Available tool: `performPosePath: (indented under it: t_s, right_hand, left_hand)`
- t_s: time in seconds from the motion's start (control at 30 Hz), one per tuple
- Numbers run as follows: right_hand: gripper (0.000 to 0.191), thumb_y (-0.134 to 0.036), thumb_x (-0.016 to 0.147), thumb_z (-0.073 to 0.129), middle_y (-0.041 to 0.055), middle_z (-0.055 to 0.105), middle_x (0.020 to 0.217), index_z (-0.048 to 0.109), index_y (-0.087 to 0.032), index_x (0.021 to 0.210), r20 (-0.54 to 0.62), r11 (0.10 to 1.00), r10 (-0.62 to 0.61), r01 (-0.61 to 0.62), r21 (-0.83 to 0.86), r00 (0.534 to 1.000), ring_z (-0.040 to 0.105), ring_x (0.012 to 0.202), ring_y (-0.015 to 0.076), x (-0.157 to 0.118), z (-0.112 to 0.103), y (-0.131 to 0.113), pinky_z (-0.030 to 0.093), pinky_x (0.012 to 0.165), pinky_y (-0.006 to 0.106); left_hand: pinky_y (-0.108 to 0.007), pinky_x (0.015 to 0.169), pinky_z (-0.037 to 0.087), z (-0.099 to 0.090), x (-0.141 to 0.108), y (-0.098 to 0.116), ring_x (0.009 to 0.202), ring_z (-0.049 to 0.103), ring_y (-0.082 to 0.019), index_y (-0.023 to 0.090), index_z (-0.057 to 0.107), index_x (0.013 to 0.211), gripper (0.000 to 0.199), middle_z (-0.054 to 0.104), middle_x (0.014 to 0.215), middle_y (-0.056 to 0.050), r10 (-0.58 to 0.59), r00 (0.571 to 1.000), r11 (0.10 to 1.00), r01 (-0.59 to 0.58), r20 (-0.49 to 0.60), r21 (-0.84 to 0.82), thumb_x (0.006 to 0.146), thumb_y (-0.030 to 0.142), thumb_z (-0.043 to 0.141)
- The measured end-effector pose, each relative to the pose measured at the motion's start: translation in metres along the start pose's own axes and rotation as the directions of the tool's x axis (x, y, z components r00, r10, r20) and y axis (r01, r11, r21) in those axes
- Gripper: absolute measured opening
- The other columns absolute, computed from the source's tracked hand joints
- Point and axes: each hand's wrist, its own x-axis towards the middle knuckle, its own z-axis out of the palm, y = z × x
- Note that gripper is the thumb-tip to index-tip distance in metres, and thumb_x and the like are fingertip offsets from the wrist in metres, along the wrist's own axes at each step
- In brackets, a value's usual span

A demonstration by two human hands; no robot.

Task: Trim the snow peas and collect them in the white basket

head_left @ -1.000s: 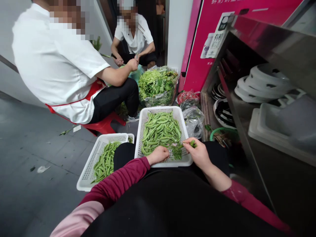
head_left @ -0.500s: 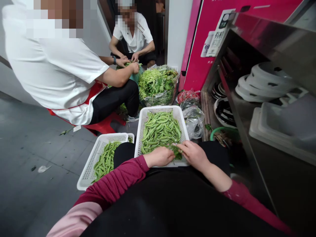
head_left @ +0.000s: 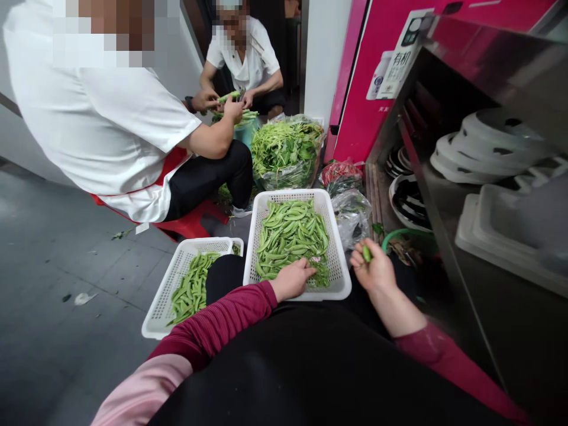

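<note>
A white perforated basket (head_left: pixel 344 275) full of green pea pods (head_left: pixel 290 231) stands in front of my body. My left hand (head_left: pixel 293 279) is over the basket's near part, its fingers closed at the trimmings and pods; what they hold, if anything, is hidden. To the right of the basket, my right hand (head_left: pixel 374 266) is raised with its fingers curled round a small green pod piece (head_left: pixel 367 254). Lower left, a second white basket (head_left: pixel 155 316) holds more pods (head_left: pixel 193 284), partly hidden behind my knee.
A person in white (head_left: pixel 119 130) sits on a red stool (head_left: pixel 195 220) at left; another person (head_left: pixel 248 56) crouches behind. Beyond the basket lies a bag of greens (head_left: pixel 288 145). At right are a green-rimmed bin (head_left: pixel 410 232) and a metal shelf (head_left: pixel 444 236) with stacked containers.
My right hand has moved right and up, away from the basket, with a green piece in it. My left hand stays over the pods. The two people's hands have shifted around green stalks.
</note>
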Motion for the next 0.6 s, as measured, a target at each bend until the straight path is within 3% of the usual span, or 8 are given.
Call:
performPosePath:
  t_s: [0.07, 0.13, 0.23, 0.33, 0.47, 0.53, 0.6]
  right_hand:
    - [0.022, -0.031, 0.066, 0.059, -0.0068, 0.043, 0.053, 0.040, -0.020, 0.065, -0.039, 0.997, 0.023, -0.020, 0.078, 0.999, 0.036, 0.038, 0.0047, 0.010, -0.009, -0.012, 0.027, 0.036, 0.018]
    - [0.023, -0.030, 0.063, 0.062, -0.0048, 0.050, 0.058, 0.042, -0.020, 0.068, -0.040, 0.997, 0.046, -0.044, 0.066, 0.998, 0.044, 0.043, 0.0067, 0.011, -0.012, -0.016, 0.034, 0.039, 0.020]
    - [0.025, -0.029, 0.061, 0.065, -0.0041, 0.054, 0.062, 0.045, -0.020, 0.073, 0.053, 0.992, 0.124, -0.123, -0.018, 0.991, 0.050, 0.048, 0.0091, -0.001, -0.002, -0.006, 0.038, 0.043, 0.021]
    - [0.026, -0.029, 0.062, 0.066, -0.0075, 0.045, 0.053, 0.043, -0.020, 0.068, 0.172, 0.967, 0.254, -0.246, -0.065, 0.952, 0.045, 0.044, 0.0071, -0.016, 0.012, 0.011, 0.035, 0.041, 0.019]
    - [0.029, -0.035, 0.062, 0.067, -0.0118, 0.031, 0.044, 0.044, -0.019, 0.069, 0.185, 0.936, 0.332, -0.299, -0.187, 0.925, 0.027, 0.034, 0.0030, -0.025, 0.021, 0.029, 0.020, 0.033, 0.015]
    - [0.029, -0.037, 0.063, 0.067, -0.0123, 0.031, 0.042, 0.051, -0.019, 0.079, 0.199, 0.926, 0.309, -0.246, -0.288, 0.930, 0.024, 0.033, 0.0031, -0.025, 0.024, 0.034, 0.019, 0.031, 0.015]
    - [0.033, -0.039, 0.064, 0.065, -0.0117, 0.034, 0.040, 0.054, -0.018, 0.087, 0.239, 0.913, 0.278, -0.179, -0.367, 0.930, 0.026, 0.032, 0.0042, -0.025, 0.027, 0.037, 0.023, 0.031, 0.016]
  left_hand:
    - [-0.026, 0.077, 0.039, -0.001, 0.004, -0.006, 0.093, 0.047, -0.018, 0.020, 0.050, 0.111, 0.035, 0.046, 0.106, -0.008, -0.010, 0.999, 0.994, 0.015, -0.044, 0.110, 0.078, 0.015, 0.042]
    - [-0.031, 0.079, 0.039, -0.006, 0.013, -0.013, 0.095, 0.046, -0.020, 0.015, 0.052, 0.106, 0.029, 0.046, 0.103, -0.011, -0.124, 0.987, 0.969, 0.142, -0.103, 0.201, 0.080, 0.016, 0.039]
    - [-0.036, 0.079, 0.037, -0.016, 0.028, -0.026, 0.093, 0.046, -0.023, 0.010, 0.055, 0.095, 0.022, 0.051, 0.095, -0.014, -0.288, 0.950, 0.904, 0.312, -0.123, 0.292, 0.080, 0.020, 0.042]
    - [-0.035, 0.080, 0.036, -0.022, 0.034, -0.036, 0.092, 0.047, -0.023, 0.010, 0.057, 0.089, 0.020, 0.055, 0.091, -0.013, -0.293, 0.947, 0.905, 0.319, -0.131, 0.283, 0.078, 0.024, 0.047]
    - [-0.028, 0.076, 0.037, -0.027, 0.022, -0.033, 0.082, 0.051, -0.018, 0.014, 0.060, 0.081, 0.021, 0.059, 0.082, -0.007, -0.260, 0.944, 0.961, 0.274, -0.201, 0.043, 0.077, 0.032, 0.050]
    - [-0.022, 0.068, 0.038, -0.029, 0.013, -0.023, 0.071, 0.052, -0.013, 0.016, 0.061, 0.081, 0.023, 0.059, 0.075, -0.002, -0.218, 0.964, 0.965, 0.190, -0.149, -0.183, 0.078, 0.035, 0.049]
    - [-0.018, 0.061, 0.038, -0.031, 0.006, -0.011, 0.064, 0.050, -0.010, 0.015, 0.062, 0.082, 0.027, 0.059, 0.071, 0.000, -0.161, 0.983, 0.913, 0.115, -0.086, -0.391, 0.079, 0.036, 0.046]
